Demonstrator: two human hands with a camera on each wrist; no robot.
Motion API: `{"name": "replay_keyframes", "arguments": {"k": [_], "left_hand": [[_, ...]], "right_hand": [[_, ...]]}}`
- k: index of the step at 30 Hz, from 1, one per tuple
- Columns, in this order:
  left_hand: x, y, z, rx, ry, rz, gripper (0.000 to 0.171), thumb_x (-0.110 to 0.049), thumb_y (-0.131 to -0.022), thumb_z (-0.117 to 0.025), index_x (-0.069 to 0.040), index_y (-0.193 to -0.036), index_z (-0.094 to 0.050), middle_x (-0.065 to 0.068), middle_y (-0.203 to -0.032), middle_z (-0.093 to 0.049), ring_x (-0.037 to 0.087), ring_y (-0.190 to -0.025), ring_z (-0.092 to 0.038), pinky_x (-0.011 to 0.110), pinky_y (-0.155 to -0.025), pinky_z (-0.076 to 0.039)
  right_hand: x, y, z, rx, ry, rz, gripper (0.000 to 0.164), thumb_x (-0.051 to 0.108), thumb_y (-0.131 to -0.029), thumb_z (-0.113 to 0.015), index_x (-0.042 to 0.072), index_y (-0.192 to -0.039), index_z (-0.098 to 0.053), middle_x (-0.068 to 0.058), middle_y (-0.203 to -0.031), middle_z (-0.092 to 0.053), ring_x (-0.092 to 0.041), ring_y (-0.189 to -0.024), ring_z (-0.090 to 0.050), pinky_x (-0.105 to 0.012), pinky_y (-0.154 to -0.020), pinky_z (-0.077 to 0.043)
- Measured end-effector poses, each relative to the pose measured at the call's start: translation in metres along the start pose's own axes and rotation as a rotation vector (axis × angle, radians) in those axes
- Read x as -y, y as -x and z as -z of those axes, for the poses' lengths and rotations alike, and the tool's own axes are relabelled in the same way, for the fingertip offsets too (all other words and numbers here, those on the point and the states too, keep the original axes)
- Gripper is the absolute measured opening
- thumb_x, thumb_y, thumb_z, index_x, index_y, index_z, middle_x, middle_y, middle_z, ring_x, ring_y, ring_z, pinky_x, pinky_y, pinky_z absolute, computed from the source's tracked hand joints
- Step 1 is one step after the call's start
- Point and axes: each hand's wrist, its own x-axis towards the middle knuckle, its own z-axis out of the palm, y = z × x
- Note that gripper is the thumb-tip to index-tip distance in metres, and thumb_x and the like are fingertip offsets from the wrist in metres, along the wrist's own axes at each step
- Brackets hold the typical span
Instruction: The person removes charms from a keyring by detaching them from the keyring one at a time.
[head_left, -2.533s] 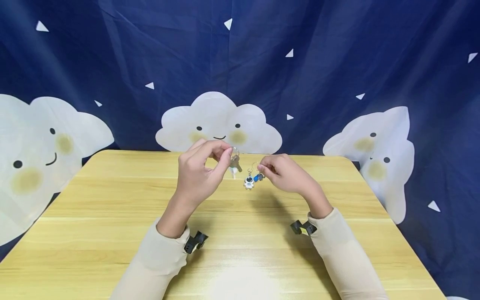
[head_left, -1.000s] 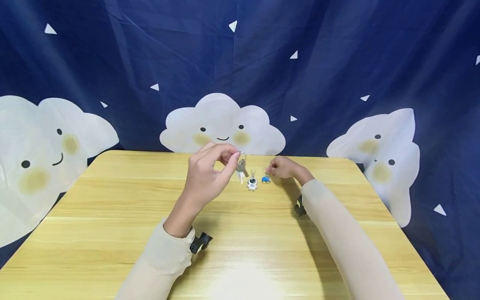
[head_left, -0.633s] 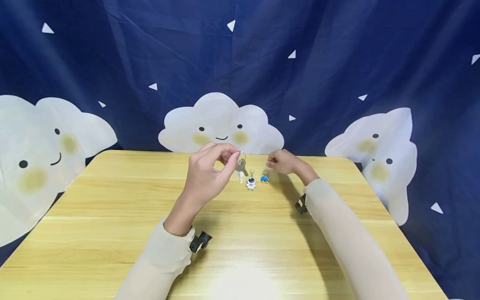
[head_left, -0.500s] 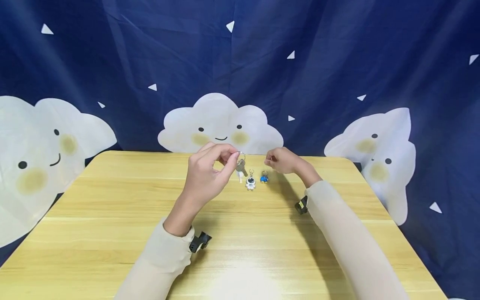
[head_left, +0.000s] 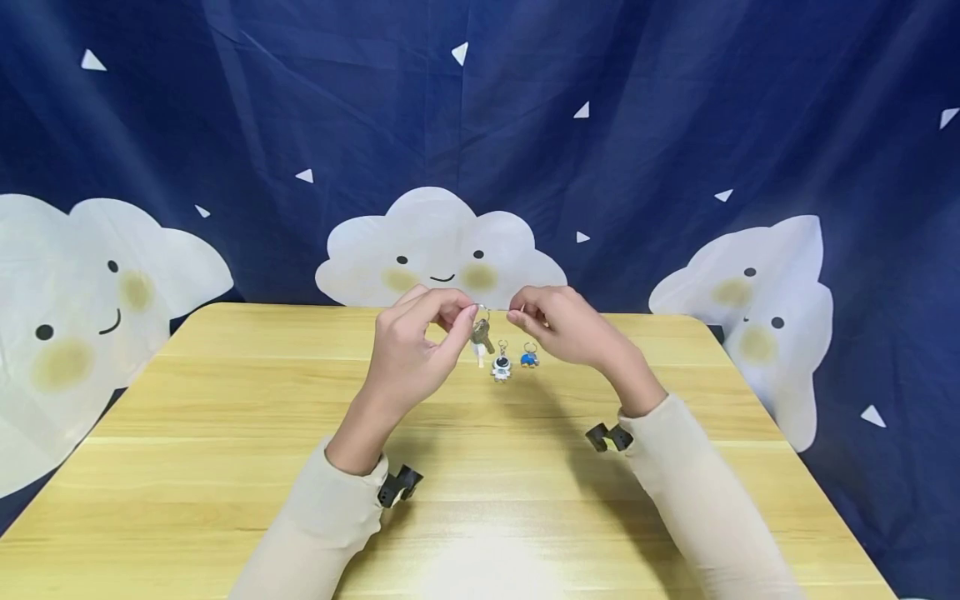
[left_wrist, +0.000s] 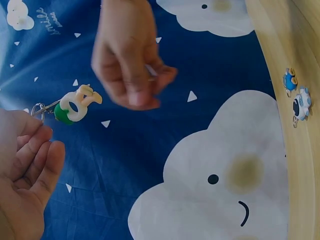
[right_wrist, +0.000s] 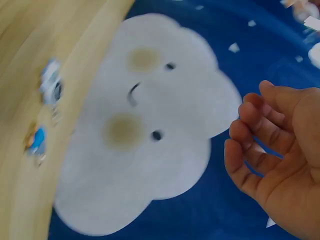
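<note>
With thumb and forefinger, my left hand (head_left: 412, 346) pinches a key ring (head_left: 483, 310) raised over the table. Keys (head_left: 482, 335) dangle from it, and the left wrist view also shows a green, white and cream charm (left_wrist: 62, 114) on it. My right hand (head_left: 566, 333) hovers just to the right, its fingers loosely bent and holding nothing; the right wrist view shows the bare fingers (right_wrist: 255, 117). Below, a white astronaut keychain (head_left: 501, 367) lies on the table. Beside it on the right is a small blue keychain charm (head_left: 529, 359) with its ring.
The light wooden table (head_left: 465, 450) reaches back to a dark blue curtain (head_left: 480, 108) printed with smiling white clouds (head_left: 442, 237). A black wrist camera (head_left: 399, 486) sits on the left sleeve, another (head_left: 607, 437) on the right.
My right hand set the blue charm on the table beside the astronaut, let it go, and rose left toward the key ring. My left hand keeps its pinch on the key ring, shifted slightly right.
</note>
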Motion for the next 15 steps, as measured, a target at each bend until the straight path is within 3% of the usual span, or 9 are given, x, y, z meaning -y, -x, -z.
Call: {"name": "replay_keyframes", "arguments": {"k": [10, 15], "left_hand": [[0.001, 0.000, 0.000, 0.011, -0.014, 0.003, 0.003, -0.003, -0.090, -0.074, -0.002, -0.093, -0.072, 0.003, -0.075, -0.069, 0.017, -0.072, -0.061, 0.027, -0.065, -0.052], [0.001, 0.000, 0.000, 0.046, -0.022, 0.004, 0.002, -0.003, -0.092, -0.072, -0.002, -0.094, -0.073, 0.005, -0.079, -0.071, 0.019, -0.074, -0.060, 0.029, -0.066, -0.051]], "right_hand": [[0.040, 0.013, 0.003, -0.186, -0.023, 0.112, 0.007, 0.013, -0.101, -0.066, 0.007, -0.103, -0.069, 0.003, -0.093, -0.070, -0.010, -0.084, -0.060, -0.031, -0.075, -0.053], [0.051, 0.017, 0.000, -0.313, -0.053, 0.134, 0.007, 0.009, -0.097, -0.068, 0.005, -0.104, -0.070, 0.002, -0.085, -0.067, -0.012, -0.080, -0.059, -0.028, -0.069, -0.051]]}}
